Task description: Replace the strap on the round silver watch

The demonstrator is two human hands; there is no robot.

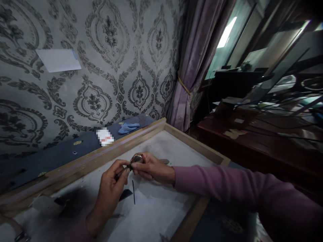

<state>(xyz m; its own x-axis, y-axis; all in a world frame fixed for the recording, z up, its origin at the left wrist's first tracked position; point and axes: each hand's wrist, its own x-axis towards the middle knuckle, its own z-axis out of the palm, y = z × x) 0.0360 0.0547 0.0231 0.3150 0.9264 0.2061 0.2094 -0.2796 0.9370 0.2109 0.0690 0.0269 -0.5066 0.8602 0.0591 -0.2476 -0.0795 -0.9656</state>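
A round watch (pixel 137 159) with a shiny rim sits in my right hand (pixel 153 168), its fingers closed around the case. My left hand (pixel 112 185) pinches a dark strap-like strip (pixel 121 173) at the edge of the case. Whether the strip is joined to the watch cannot be made out. Below the hands, a thin dark rod (pixel 133 192) lies on the white tray surface (pixel 151 215), beside a flat dark piece (pixel 125 195). A slim metal tool (pixel 118 215) lies nearer to me, partly behind my left forearm.
A wooden rim (pixel 196 143) surrounds the white surface. A grey oval piece (pixel 165 161) lies past my right hand. Beyond the rim are a blue cloth (pixel 128 127) and a blurred-out white packet (pixel 104 137). A strapped item (pixel 22 236) shows at lower left. Cables cross the red-brown desk (pixel 217 129).
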